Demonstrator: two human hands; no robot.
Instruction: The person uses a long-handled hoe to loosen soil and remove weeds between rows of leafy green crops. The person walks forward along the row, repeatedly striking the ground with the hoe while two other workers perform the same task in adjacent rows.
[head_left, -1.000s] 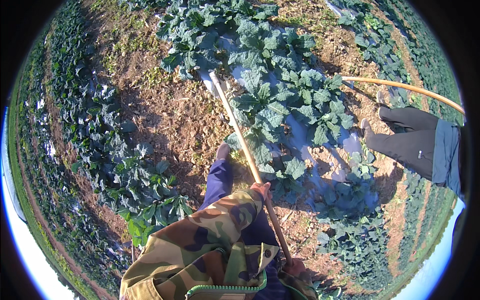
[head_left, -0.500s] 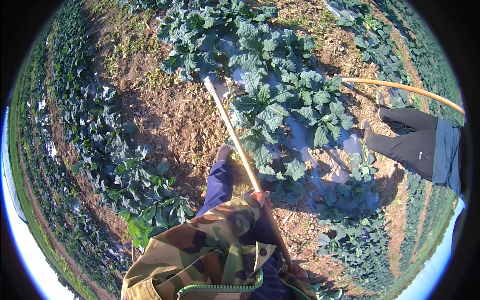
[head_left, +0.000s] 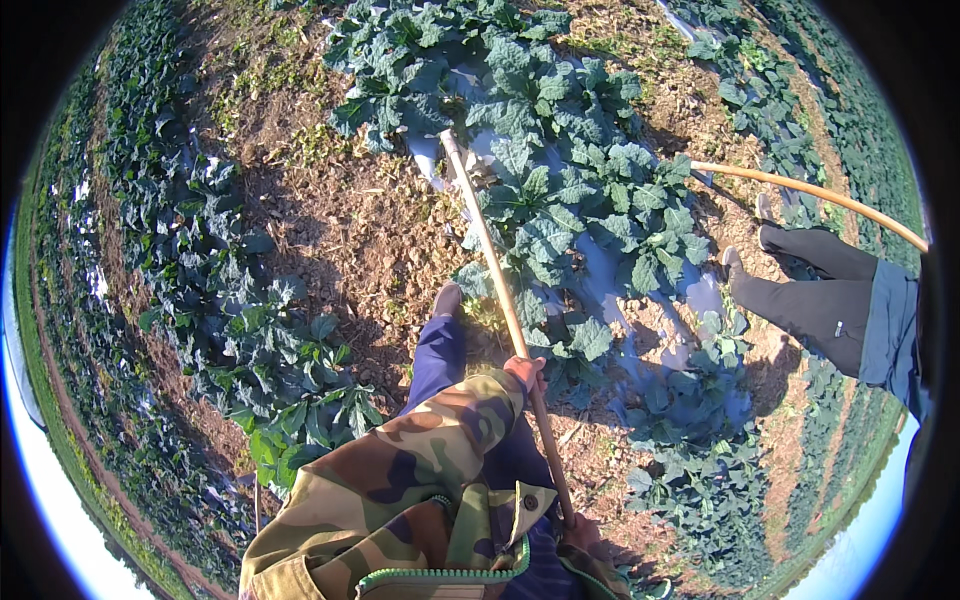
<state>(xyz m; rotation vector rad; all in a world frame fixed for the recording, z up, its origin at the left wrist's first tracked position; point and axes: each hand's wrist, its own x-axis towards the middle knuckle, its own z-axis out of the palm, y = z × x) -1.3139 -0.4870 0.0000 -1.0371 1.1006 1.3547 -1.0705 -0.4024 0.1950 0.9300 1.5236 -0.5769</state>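
Observation:
My left hand [head_left: 525, 371] is closed round the middle of a long wooden-handled hoe [head_left: 497, 273]. Farther down, at the rear end of the handle, my right hand [head_left: 582, 532] grips it too, partly covered by my jacket. The handle slants away from me to a pale socket at its far tip, beside the leaves of a kale plant [head_left: 545, 240]. Leaves and glare leave the blade hard to make out. Pale plastic mulch [head_left: 424, 157] shows next to the hoe's far end.
On the right stands another person [head_left: 810, 310] in dark trousers, with a similar long wooden-handled tool [head_left: 810, 177] reaching into the row. Another leafy row [head_left: 235, 330] runs along my left. Bare soil with dry litter [head_left: 330, 235] lies between the rows, with my shoe [head_left: 448, 300] on it.
The hoe's far end has shifted forward and to the right. Both hands have moved slightly forward with the handle, keeping their grip.

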